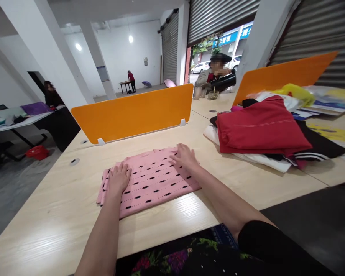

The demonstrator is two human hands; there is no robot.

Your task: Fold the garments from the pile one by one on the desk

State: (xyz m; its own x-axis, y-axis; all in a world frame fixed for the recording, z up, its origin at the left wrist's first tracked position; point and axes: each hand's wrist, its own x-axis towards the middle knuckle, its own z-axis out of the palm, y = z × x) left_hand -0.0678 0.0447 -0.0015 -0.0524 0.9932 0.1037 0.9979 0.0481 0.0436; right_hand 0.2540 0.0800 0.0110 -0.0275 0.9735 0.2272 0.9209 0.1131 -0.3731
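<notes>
A pink shirt with rows of black dashes and dots lies folded in a rough rectangle on the pale wooden table. Its plain neckline edge faces away from me. My left hand rests flat on the shirt's left side, fingers stretched out over the fabric. On its far right corner lies my right hand, fingers spread and palm down. Both hands press on the cloth without gripping it.
An orange divider stands behind the shirt. To the right is a pile of clothes topped by a red garment, with a second orange divider behind it. Across the table a person holds a dark cylindrical container near cups.
</notes>
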